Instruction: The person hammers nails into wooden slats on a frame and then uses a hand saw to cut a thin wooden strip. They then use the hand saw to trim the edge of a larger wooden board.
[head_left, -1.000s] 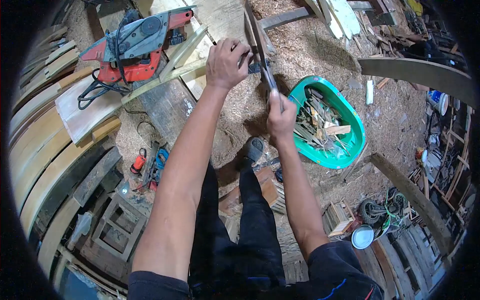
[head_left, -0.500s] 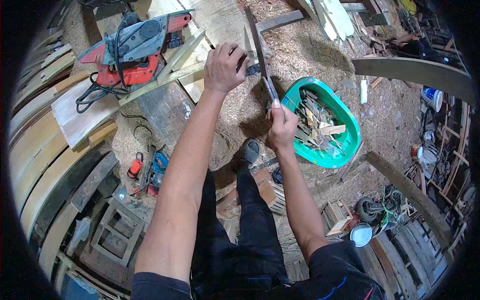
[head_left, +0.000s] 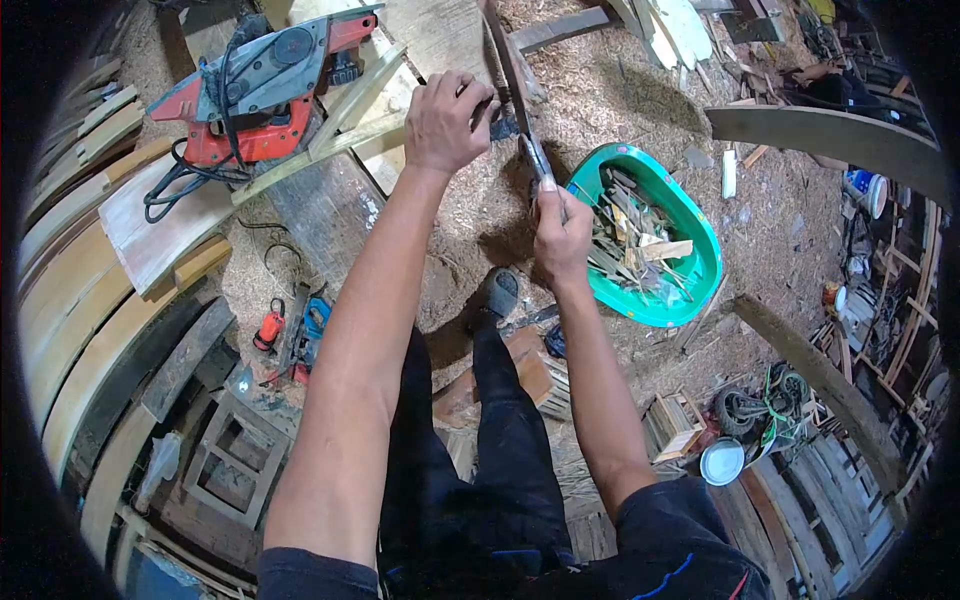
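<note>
My right hand [head_left: 563, 235] is wrapped around the grey handle of a handsaw [head_left: 513, 75], thumb lying along the top. Its dark blade points away from me and shows nearly edge-on, just right of my other hand. My left hand [head_left: 445, 125] is curled over the end of a long wooden strip [head_left: 320, 148] on the bench, knuckles up; its fingertips are partly hidden. Left of that hand, a red and grey power planer [head_left: 265, 90] with a black cord rests on the boards.
A green tub [head_left: 705, 240] of wood offcuts stands right of my right hand. Sawdust covers the floor around my shoe [head_left: 500, 292]. Curved planks [head_left: 830, 145] lie at right, stacked boards [head_left: 75, 330] at left. A blue power tool [head_left: 315, 318] lies below the bench.
The whole scene has shifted slightly up in view. Both hands keep nearly the same pose, the right still gripping the saw beside the left.
</note>
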